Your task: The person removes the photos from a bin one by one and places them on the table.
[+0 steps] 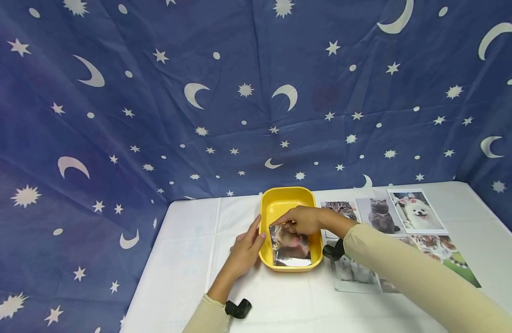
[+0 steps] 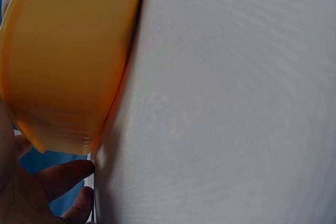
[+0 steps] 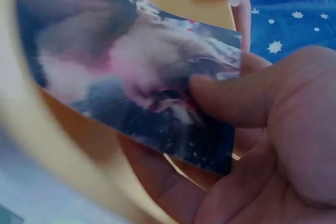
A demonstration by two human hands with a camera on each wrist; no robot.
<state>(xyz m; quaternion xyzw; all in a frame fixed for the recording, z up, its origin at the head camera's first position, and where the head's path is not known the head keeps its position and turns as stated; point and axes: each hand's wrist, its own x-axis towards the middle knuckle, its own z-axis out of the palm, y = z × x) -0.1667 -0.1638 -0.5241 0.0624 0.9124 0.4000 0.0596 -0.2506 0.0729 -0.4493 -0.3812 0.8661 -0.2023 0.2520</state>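
A yellow plastic basin (image 1: 282, 193) stands on the white-covered table. Inside it, my right hand (image 1: 304, 220) pinches a glossy animal photo (image 1: 290, 252) near its far edge. The right wrist view shows the thumb (image 3: 231, 98) on top of the photo (image 3: 157, 72) and fingers beneath it. The print bends and shows brownish fur with a pink patch. Against the basin's left side rests my left hand (image 1: 244, 249), its fingers fairly straight along the outer wall. In the left wrist view, its fingers (image 2: 65, 179) lie spread beside the end of the basin (image 2: 68, 61).
Right of the basin lie several animal photos: a white dog (image 1: 420, 215), a grey cat (image 1: 379, 218), a tabby cat (image 1: 341, 208), a tiger (image 1: 455, 259) and small pale animals (image 1: 351, 272). My right forearm crosses over some. A blue star-and-moon curtain (image 1: 239, 115) hangs behind.
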